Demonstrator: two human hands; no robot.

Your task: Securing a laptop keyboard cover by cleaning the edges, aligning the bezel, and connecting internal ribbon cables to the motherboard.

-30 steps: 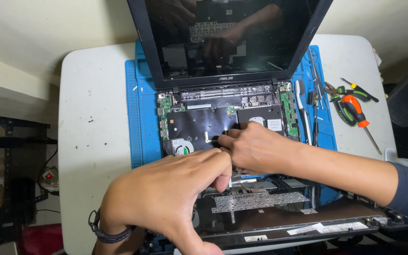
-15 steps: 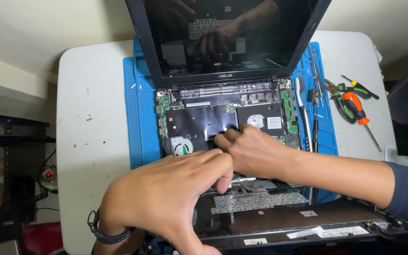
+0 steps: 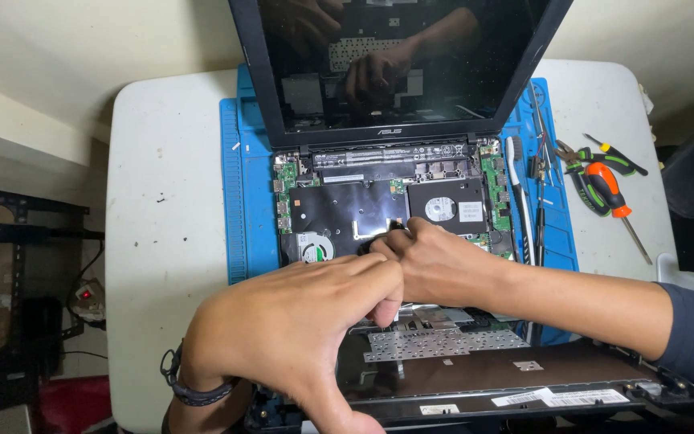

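An opened laptop [image 3: 379, 205] lies on a blue work mat [image 3: 242, 201], its dark screen [image 3: 395, 64] upright at the back and its green circuit board, fan and black shielding exposed. My right hand [image 3: 443, 265] has its fingers pinched together on something small at the near edge of the black shielding; what it is stays hidden. My left hand [image 3: 299, 321] sits right beside it, fingers curled and touching the right hand, over the lifted black keyboard cover [image 3: 475, 374] near me.
The white table [image 3: 162, 225] carries the mat. An orange-handled screwdriver [image 3: 608, 193] and green-handled pliers [image 3: 580, 161] lie at the right. Thin tools and a white-handled brush [image 3: 517, 193] rest on the mat's right strip. A dark shelf stands left of the table.
Both hands stay pressed together over the laptop's middle. The right hand's fingers have shifted slightly on the shielding's edge; the view has barely moved.
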